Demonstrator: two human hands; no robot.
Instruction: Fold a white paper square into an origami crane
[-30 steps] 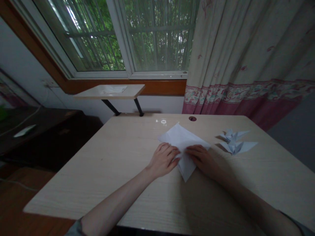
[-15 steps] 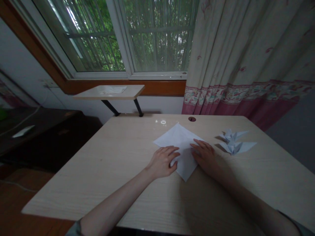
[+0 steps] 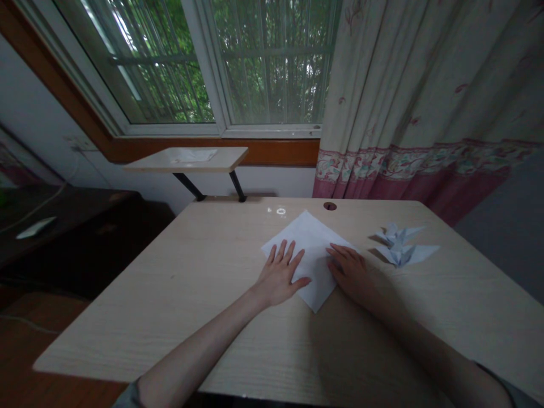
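Observation:
A square white sheet of paper (image 3: pixel 313 238) lies flat on the desk, turned so that one corner points towards me. Over its left side rests my left hand (image 3: pixel 280 276), fingers spread and palm down. My right hand (image 3: pixel 347 271) lies on the right side of the sheet with its fingers stretched out flat. Both hands cover parts of the paper's edges. To the right of my right hand stand two folded paper cranes (image 3: pixel 402 254), close together, one behind the other.
The pale wooden desk (image 3: pixel 204 317) has a round cable hole (image 3: pixel 330 206) at its back edge. A small raised shelf (image 3: pixel 187 160) at the back left carries some white paper. Behind are a window and a curtain (image 3: pixel 374 113). A dark table (image 3: pixel 63 215) stands to the left.
My left hand's fingers have spread out and flattened on the sheet. My right hand stays nearly where it was, and the view has shifted very slightly.

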